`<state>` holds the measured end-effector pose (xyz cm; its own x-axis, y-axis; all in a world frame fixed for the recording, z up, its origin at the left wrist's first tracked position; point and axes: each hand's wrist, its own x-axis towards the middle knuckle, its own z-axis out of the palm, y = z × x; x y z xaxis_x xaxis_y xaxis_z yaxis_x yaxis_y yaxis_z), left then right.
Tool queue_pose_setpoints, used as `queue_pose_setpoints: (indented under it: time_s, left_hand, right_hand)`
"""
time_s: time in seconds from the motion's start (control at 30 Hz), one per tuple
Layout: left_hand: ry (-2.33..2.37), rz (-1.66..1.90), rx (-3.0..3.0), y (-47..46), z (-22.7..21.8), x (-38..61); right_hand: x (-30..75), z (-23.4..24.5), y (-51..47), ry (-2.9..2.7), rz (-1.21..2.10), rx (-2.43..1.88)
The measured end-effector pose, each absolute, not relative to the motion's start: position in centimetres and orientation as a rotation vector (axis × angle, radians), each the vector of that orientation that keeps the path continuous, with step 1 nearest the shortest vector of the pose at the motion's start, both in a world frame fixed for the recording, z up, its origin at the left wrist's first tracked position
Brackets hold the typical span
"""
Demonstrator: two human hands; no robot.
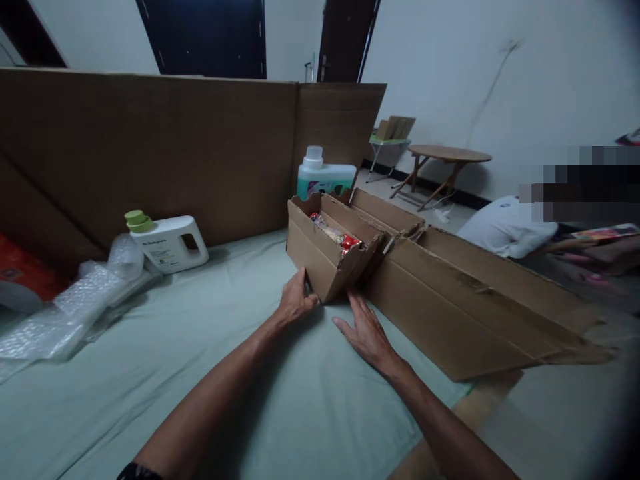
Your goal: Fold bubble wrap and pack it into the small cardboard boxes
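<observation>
A small open cardboard box [315, 250] stands on the pale green sheet, with red and clear wrapped packets [345, 241] inside. My left hand [296, 300] is at its lower near side, fingers apart and the index finger along the cardboard. On the other side of the near corner, my right hand [367, 330] lies with fingers stretched out and thumb spread, its fingertips at the box's base. A longer open cardboard box [435, 300] sits just to the right. Behind the small box, a bottle of teal liquid [327, 177] with a clear cap is partly hidden.
A white bottle with a green cap [173, 245] leans on bubble wrap [83, 300] at left, near an orange package [27, 273]. A tall cardboard panel [200, 140] borders the back. Beyond the sheet are a round wooden table [450, 154] and a person in white [510, 227].
</observation>
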<state>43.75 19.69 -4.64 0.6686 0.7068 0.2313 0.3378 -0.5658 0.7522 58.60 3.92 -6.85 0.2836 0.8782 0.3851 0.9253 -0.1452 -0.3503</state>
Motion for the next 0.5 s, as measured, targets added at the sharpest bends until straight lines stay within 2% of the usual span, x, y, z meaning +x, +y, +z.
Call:
queue_pose_setpoints:
  time_s: [0.3,0.5]
  left_hand:
    - [0.836,0.539,2.476,16.8,-4.7,42.5]
    - [0.681,0.445,2.776,12.3,-3.1,34.5]
  right_hand:
    - [58.7,-7.0,3.3,-1.781,-0.206,-2.068]
    - [60.4,-7.9,4.4,-1.842,-0.28,-2.109]
